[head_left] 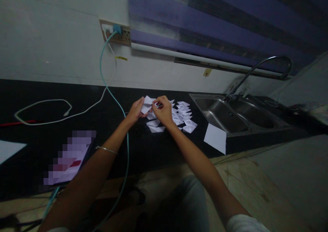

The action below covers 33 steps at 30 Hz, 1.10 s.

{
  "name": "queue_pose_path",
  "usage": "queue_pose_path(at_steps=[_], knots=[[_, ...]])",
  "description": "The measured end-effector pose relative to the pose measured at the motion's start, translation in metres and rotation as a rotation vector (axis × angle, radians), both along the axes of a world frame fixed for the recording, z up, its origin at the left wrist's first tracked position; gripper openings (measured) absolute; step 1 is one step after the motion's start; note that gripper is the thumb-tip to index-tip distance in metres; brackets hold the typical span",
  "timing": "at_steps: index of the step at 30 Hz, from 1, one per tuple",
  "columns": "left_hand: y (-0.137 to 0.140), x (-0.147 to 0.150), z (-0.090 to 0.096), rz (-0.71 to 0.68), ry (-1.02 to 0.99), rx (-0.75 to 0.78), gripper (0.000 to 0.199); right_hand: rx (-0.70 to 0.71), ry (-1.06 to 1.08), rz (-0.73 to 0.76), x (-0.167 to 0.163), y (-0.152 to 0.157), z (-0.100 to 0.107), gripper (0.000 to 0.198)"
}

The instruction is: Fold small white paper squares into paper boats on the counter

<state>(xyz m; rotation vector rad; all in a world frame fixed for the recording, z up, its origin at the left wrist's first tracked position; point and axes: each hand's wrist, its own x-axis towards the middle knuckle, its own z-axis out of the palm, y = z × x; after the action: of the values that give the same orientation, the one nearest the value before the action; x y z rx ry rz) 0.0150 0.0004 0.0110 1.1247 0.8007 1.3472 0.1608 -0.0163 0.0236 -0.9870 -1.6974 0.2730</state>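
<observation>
Above the black counter I hold a piece of folded white paper point(147, 104) between both hands. My left hand point(136, 111) is closed on its left side, with the thumb along the edge. The fingers of my right hand point(163, 111) pinch its right side. Just beneath and beyond my hands lie several folded white paper boats point(183, 109), grouped close together. Part of that group is hidden behind my right hand and wrist.
A double steel sink point(222, 114) with a curved tap point(252, 71) is at the right. A flat white sheet point(216, 138) lies by its front corner. A tablet-like device point(70, 160), a white cable point(84, 111) and a teal cable point(127, 143) lie left.
</observation>
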Motion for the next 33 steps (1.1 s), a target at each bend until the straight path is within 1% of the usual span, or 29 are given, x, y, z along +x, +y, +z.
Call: queue_pose_path(at_steps=[3, 6, 10, 15, 20, 24, 26, 28, 29, 31, 33], knots=[[-0.002, -0.002, 0.002, -0.026, -0.024, 0.023, 0.04, 0.041, -0.073, 0.03, 0.004, 0.0, 0.003, 0.006], [-0.006, -0.004, 0.002, -0.052, 0.018, 0.039, 0.04, 0.103, -0.161, 0.048, 0.009, 0.0, 0.006, 0.007], [-0.008, -0.006, -0.001, -0.079, 0.047, 0.043, 0.04, 0.19, -0.328, 0.063, 0.017, 0.0, 0.009, 0.01], [-0.007, -0.009, -0.005, -0.087, 0.065, 0.065, 0.04, 0.174, -0.506, 0.091, 0.025, -0.001, 0.013, 0.018], [-0.009, -0.011, -0.004, -0.066, 0.132, 0.096, 0.043, 0.169, -0.561, 0.095, 0.027, -0.002, 0.014, 0.021], [-0.007, -0.012, -0.003, -0.021, 0.205, 0.149, 0.042, 0.131, -0.592, 0.093, 0.025, -0.005, 0.016, 0.022], [-0.006, -0.013, -0.002, -0.014, 0.23, 0.178, 0.041, 0.108, -0.568, 0.11, 0.023, -0.006, 0.016, 0.021], [-0.006, -0.015, -0.001, -0.026, 0.254, 0.2, 0.04, 0.079, -0.474, 0.137, 0.021, -0.006, 0.016, 0.02], [-0.006, -0.016, 0.0, -0.033, 0.266, 0.209, 0.04, 0.059, -0.394, 0.136, 0.021, -0.004, 0.015, 0.019], [-0.008, -0.017, 0.001, -0.052, 0.295, 0.222, 0.04, -0.002, -0.186, 0.088, 0.02, 0.001, 0.013, 0.021], [-0.01, -0.017, 0.003, -0.077, 0.33, 0.227, 0.04, -0.113, 0.002, 0.037, 0.02, 0.006, 0.01, 0.029]])
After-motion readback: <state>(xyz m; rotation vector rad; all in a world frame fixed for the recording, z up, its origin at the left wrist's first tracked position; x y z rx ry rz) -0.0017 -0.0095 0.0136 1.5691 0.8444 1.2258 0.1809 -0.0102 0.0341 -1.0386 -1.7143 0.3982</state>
